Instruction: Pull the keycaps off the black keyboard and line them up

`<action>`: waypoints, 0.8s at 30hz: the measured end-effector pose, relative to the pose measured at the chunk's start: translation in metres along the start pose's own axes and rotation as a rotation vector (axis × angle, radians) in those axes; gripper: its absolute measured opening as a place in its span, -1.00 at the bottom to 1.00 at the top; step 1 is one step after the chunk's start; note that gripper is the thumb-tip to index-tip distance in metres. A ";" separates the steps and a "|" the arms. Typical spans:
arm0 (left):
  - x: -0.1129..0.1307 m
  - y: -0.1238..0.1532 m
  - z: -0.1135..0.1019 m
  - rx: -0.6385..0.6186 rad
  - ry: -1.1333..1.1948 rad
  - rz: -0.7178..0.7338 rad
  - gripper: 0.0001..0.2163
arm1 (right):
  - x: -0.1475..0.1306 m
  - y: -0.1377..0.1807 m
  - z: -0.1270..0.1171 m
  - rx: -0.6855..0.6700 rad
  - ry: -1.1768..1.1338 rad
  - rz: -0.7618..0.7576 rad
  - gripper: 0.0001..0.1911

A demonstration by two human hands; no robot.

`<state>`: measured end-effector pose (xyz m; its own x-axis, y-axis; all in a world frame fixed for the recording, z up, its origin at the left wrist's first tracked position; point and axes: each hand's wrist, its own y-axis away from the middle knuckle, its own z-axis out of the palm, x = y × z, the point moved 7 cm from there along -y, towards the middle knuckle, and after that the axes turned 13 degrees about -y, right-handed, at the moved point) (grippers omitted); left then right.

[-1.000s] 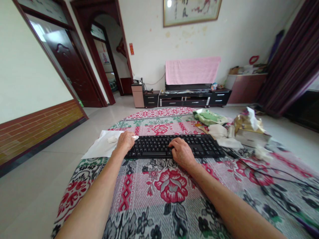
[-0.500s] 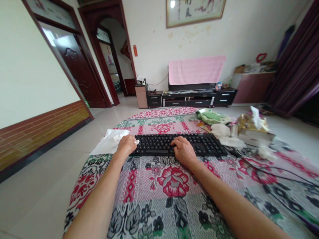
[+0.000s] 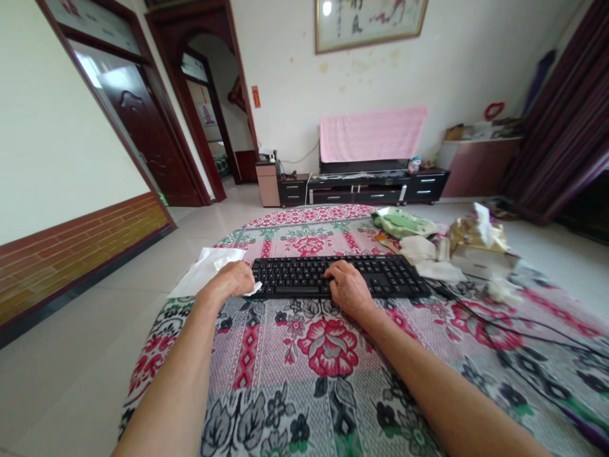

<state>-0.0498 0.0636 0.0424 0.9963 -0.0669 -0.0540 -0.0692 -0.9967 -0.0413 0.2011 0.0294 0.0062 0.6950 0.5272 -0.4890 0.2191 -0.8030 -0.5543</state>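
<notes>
A black keyboard (image 3: 333, 275) lies across a table covered with a floral cloth (image 3: 328, 355). My left hand (image 3: 231, 279) is closed around a small white wipe (image 3: 254, 289) at the keyboard's near left corner. My right hand (image 3: 349, 289) rests palm down on the keys near the middle, fingers curled over them, holding the keyboard in place. A larger white tissue (image 3: 204, 271) lies spread on the cloth just left of my left hand.
Right of the keyboard sit a green packet (image 3: 403, 223), crumpled white tissues (image 3: 428, 257) and a tissue box (image 3: 480, 251). A black cable (image 3: 514, 330) trails over the cloth to the right. A TV stand with a pink cloth (image 3: 371, 133) stands against the far wall.
My left hand has slid with the wipe from the keyboard's far left edge down to its near left corner. My right hand stays on the keys.
</notes>
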 end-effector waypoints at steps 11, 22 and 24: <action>0.051 0.012 0.012 -0.244 0.252 0.331 -0.77 | 0.000 0.000 0.000 0.003 -0.002 -0.001 -0.77; 0.051 0.004 0.013 -0.178 0.170 0.240 -0.84 | 0.000 0.001 0.000 0.004 0.000 -0.001 -0.77; 0.052 0.002 0.011 -0.151 0.187 0.228 -0.82 | 0.000 0.000 -0.001 0.007 -0.003 -0.002 -0.77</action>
<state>0.0017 0.0590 0.0290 0.9490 -0.2827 0.1395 -0.2975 -0.9495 0.0996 0.2016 0.0289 0.0064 0.6924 0.5296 -0.4901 0.2157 -0.8000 -0.5599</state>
